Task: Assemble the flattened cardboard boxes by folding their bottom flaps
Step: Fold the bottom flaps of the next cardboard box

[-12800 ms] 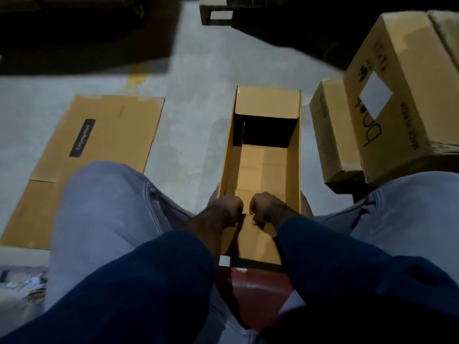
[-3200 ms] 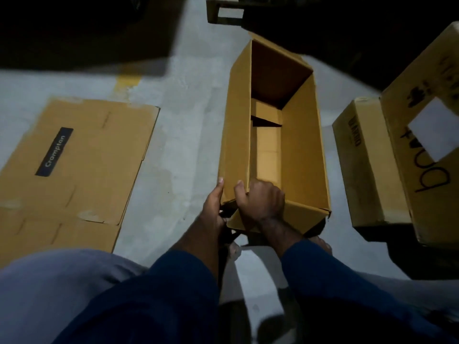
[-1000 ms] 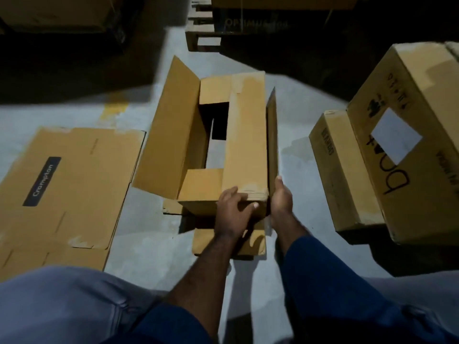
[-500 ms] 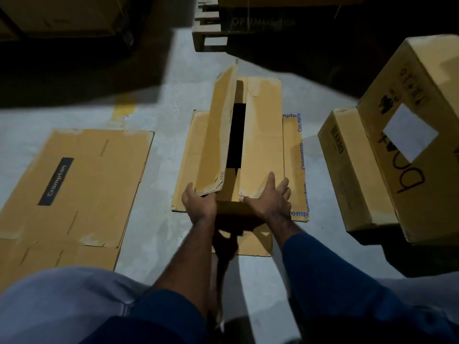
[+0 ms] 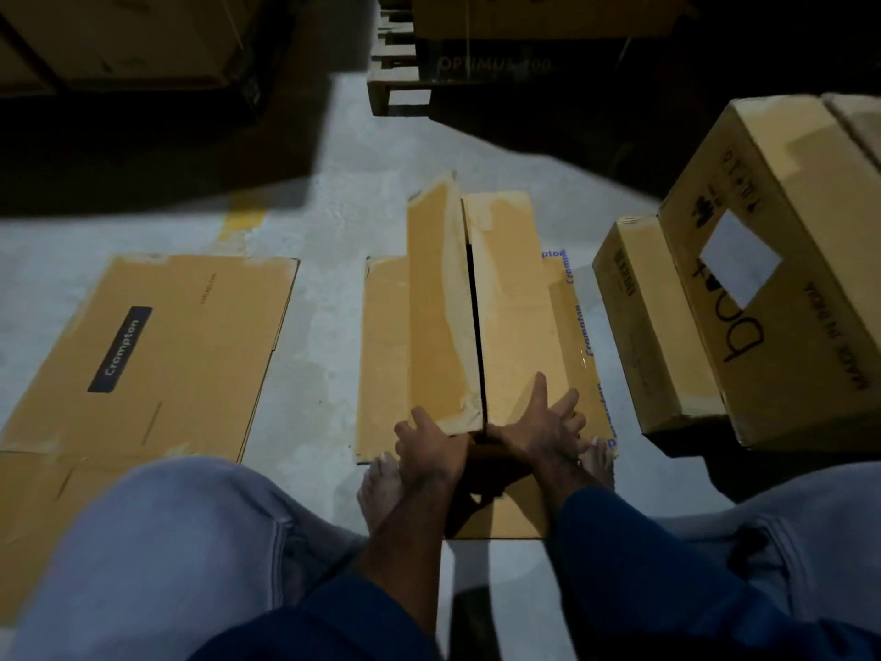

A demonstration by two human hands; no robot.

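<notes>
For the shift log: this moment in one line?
action: pressing down; left hand: on left brown cardboard flap; right hand: flat on right flap; seam: gapped

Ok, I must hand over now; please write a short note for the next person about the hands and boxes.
The left grip rests open on the near end of the left long flap; the right grip presses flat on the right long flap.
The box stands on the floor.
Done: both long flaps folded in, a dark slit between them.
Left: close the slit, then assemble the flattened Crompton box on its left.
</notes>
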